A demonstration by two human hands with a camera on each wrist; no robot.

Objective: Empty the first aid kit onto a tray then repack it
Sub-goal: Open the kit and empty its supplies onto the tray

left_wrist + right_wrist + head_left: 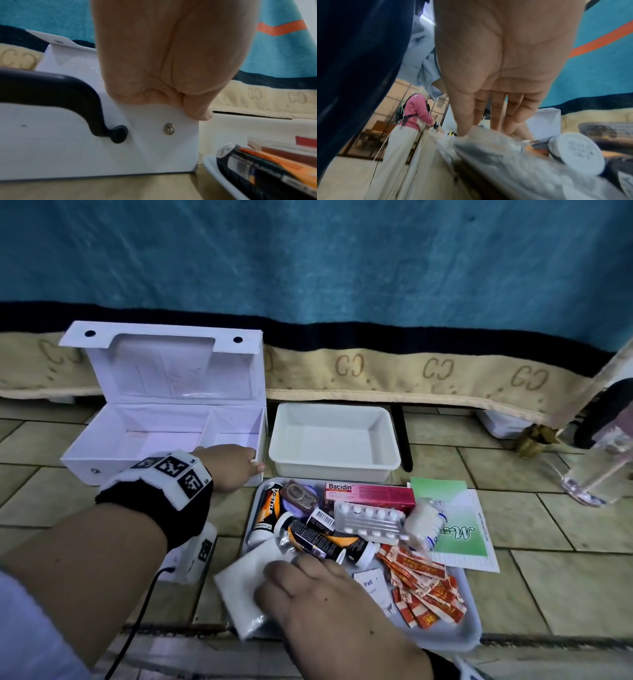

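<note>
My left hand gripped the front right corner of the open white first aid kit. My right hand lay flat-fingered, touching a white gauze packet on the tray, holding nothing; the tray sat just right of the kit.

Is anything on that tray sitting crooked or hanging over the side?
Yes. The white packet under the right hand hangs off the tray's near left edge. The green leaflet sticks out past its far right edge. The strips of red plasters lie in a loose heap. Nothing looks spilled or broken.
</note>
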